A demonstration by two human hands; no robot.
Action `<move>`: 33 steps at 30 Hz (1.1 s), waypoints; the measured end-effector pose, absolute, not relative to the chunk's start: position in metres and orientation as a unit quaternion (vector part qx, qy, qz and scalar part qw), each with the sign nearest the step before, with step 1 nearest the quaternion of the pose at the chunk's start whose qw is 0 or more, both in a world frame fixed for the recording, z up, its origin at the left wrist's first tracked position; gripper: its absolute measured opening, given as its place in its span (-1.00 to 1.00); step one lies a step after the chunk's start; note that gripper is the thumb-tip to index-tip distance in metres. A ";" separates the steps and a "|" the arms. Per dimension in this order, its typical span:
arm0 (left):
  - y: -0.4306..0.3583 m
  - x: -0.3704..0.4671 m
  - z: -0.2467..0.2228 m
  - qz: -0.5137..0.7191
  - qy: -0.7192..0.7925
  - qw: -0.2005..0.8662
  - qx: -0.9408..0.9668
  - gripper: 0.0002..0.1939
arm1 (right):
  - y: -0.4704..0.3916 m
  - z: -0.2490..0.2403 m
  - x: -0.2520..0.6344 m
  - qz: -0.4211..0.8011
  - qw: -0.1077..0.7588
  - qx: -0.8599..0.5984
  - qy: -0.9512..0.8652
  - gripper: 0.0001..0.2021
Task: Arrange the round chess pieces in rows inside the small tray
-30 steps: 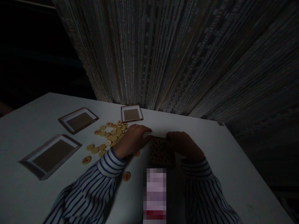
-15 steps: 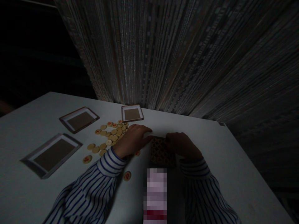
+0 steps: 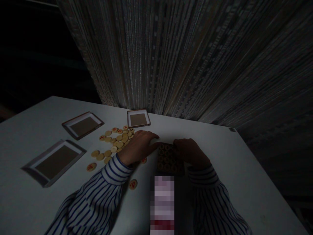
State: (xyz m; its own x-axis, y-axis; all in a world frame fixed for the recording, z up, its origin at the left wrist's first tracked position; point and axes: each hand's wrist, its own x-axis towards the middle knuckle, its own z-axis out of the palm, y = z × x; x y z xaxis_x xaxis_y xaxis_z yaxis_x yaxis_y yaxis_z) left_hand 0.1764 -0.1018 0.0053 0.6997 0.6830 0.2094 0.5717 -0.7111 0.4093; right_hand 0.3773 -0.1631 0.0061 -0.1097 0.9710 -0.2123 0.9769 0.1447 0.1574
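Observation:
In front of me is a small dark box with round wooden Chinese chess pieces set in rows inside it. My left hand is at the box's far left corner, thumb and fingers apart, and nothing shows between them. Over the far right part of the box, my right hand has its fingers curled down; shadow hides what they hold or press. Left of my left hand lies a loose heap of Chinese chess pieces, some with red characters and many without a visible mark. Part of the heap is behind that hand.
Three shallow trays or lids stand on the white table: one at front left, one behind it, one near the wall. Single pieces lie near my left sleeve and the front tray. A streaked curtain-like surface rises behind.
Almost nothing differs. My right hand has shifted very slightly over the box; my left hand, the box and the loose pieces stay where they were.

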 end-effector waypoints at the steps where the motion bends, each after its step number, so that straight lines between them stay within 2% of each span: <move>1: -0.102 0.176 0.005 0.173 0.346 0.158 0.908 -0.70 | -0.163 0.006 0.377 -0.011 0.133 0.654 0.744 -0.79; 33: -0.101 0.175 0.005 0.166 0.345 0.161 0.910 -0.68 | -0.163 0.014 0.365 -0.004 0.160 0.668 0.726 -0.74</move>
